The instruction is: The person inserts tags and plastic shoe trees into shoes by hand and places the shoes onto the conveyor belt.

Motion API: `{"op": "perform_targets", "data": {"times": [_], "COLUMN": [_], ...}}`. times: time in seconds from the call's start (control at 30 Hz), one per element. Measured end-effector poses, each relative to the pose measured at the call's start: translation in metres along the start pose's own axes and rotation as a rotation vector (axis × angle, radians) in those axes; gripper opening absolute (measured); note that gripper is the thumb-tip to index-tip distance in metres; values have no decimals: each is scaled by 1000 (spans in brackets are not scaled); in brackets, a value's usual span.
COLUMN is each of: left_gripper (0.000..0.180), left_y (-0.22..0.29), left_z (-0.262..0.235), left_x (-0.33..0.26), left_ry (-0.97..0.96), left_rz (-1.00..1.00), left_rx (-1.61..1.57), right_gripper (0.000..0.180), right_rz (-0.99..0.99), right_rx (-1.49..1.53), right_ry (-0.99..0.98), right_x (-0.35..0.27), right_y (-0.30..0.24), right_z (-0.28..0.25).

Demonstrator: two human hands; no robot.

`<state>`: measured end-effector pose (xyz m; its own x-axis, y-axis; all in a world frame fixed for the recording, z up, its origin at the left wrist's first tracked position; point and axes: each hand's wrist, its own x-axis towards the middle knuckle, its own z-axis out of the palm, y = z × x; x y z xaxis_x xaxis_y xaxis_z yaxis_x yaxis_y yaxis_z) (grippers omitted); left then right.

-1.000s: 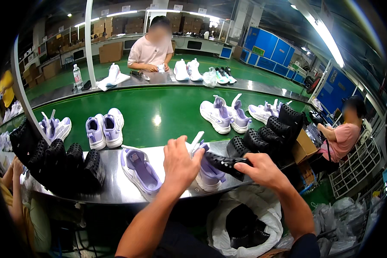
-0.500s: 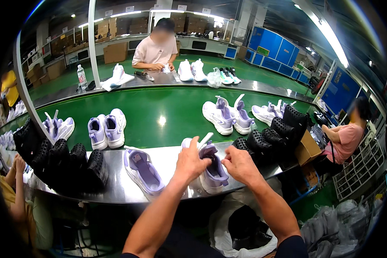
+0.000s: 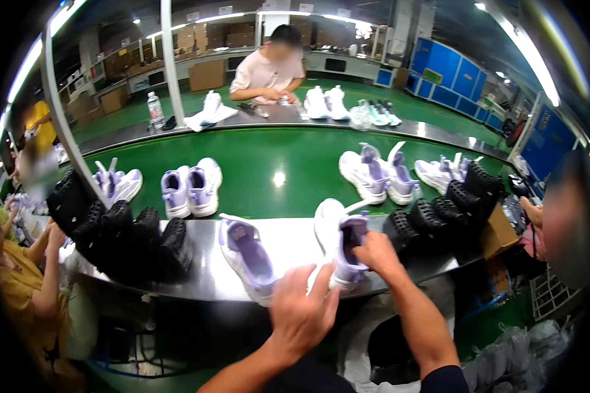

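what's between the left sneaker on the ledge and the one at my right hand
Bare, shiny steel ledge, seen in the head view; your left hand hides the gap's lower end.

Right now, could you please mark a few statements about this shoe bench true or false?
1. The right hand has its fingers at the opening of a white-and-lavender sneaker. True.
2. The left hand is inside that sneaker. False: the left hand is on its near side.
3. Black perforated blocks stand left and right of the two nearest sneakers. True.
4. The clear bottle is on the near bench. False: the clear bottle stands on the far bench.
5. Sneakers stand on the green conveyor belt. True.
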<state>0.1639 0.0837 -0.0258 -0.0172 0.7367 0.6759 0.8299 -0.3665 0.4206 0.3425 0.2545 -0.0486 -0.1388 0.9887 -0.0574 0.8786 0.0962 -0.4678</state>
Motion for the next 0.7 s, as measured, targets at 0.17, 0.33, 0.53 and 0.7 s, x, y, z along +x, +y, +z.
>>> {"op": "perform_targets", "data": {"times": [0.17, 0.33, 0.53, 0.7], "left_gripper": [53, 51, 36, 37], "left_y": [-71, -113, -132, -212], "left_z": [-37, -17, -151, -238], "left_x": [-31, -12, -10, 7], "left_ry": [-254, -365, 192, 588], "left_rz": [-480, -311, -157, -239], "left_rx": [9, -377, 270, 868], "right_gripper": [35, 47, 39, 18], "right_rz": [-149, -128, -247, -130], "right_rx": [-78, 100, 214, 691], "right_ry": [37, -202, 176, -83], "right_x": [-9, -15, -78, -128], "right_y": [-20, -84, -64, -92], "right_z": [-9, 2, -37, -34]}}
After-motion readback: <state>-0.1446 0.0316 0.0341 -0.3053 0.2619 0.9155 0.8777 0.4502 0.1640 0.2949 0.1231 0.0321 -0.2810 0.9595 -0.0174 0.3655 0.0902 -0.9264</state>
